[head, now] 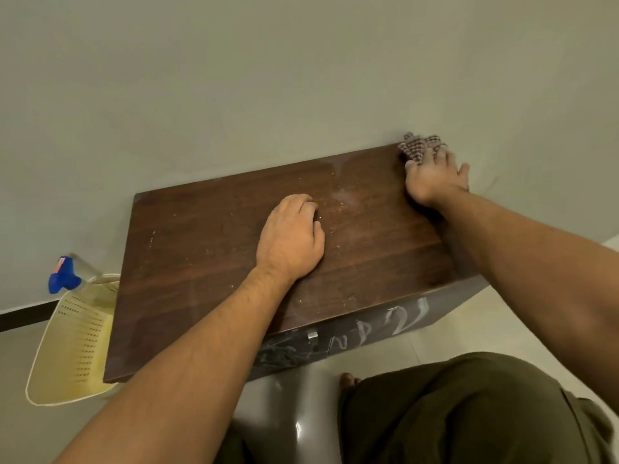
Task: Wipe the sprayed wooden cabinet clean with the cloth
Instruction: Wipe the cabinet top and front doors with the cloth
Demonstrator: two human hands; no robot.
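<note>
The dark wooden cabinet [207, 256] stands against the wall, its top speckled with pale droplets and smears near the middle. My right hand [433, 177] presses a checked brown-and-white cloth [418, 147] onto the far right corner of the top, right by the wall. The cloth pokes out beyond my fingers; the rest is hidden under my palm. My left hand [291, 237] rests on the middle of the top with its fingers curled under and nothing in it.
A cream perforated plastic basket [72, 343] leans against the cabinet's left side, with a blue-headed spray bottle [67, 272] at its top. White scribbles mark the cabinet front [395, 321]. My knees in olive trousers [462, 410] and pale floor tiles lie below.
</note>
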